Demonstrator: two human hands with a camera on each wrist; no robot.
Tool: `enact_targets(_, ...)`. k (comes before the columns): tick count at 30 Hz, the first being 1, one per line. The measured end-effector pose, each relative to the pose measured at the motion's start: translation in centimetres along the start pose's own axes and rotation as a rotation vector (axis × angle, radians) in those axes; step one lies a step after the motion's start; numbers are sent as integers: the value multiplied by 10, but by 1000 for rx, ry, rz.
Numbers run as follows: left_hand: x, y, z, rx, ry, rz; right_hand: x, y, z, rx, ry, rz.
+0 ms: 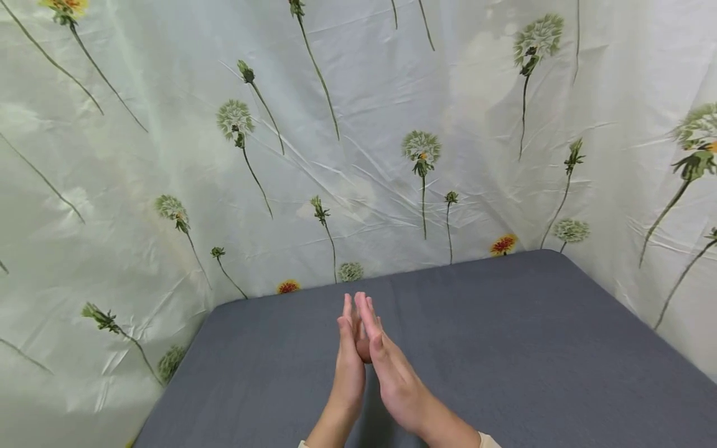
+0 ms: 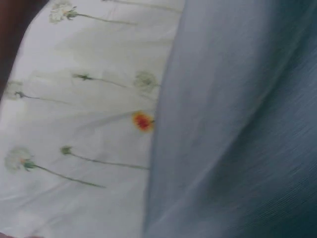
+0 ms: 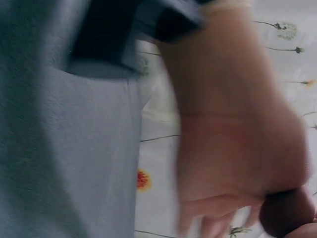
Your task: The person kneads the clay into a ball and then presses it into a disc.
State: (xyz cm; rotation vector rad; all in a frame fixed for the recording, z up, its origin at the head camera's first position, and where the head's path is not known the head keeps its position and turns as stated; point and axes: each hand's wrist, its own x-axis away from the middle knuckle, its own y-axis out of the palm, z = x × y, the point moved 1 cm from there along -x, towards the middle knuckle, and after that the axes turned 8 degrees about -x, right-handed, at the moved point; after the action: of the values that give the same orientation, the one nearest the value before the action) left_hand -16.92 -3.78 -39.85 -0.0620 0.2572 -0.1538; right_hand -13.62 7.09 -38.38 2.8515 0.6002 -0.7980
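Backdrop: pale, wrinkled flower-print fabric (image 1: 364,93) hangs behind the grey surface (image 1: 504,336) and along its sides.
Left hand (image 1: 348,367): fingers straight and pointing away from the wearer, palm turned inward against the ball.
Right hand (image 1: 394,373): fingers likewise straight, palm facing the other, leaning in so that the fingertips of both nearly meet.
Brown ball (image 1: 364,350): sandwiched between the two palms, touching them, partly hidden; the right wrist view shows it dark and blurred at the lower right.
Wrists: cream cuffs (image 1: 488,440) show at the bottom edge of the head view.
Dark object (image 3: 106,39): beside a forearm in the right wrist view, too blurred to identify.
Grey surface: cloth-like, spreading beneath and around the hands.
Print: dandelion heads, long stems and orange-red blooms (image 1: 288,286).
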Motion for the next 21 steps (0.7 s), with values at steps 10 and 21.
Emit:
enact_targets(10,31,19,-6,-71,-78,-269,-18,-26,9,99,20,53)
enact_targets(21,3,-1,16,-60,38,-61,-6,-10,33,-12,255,16)
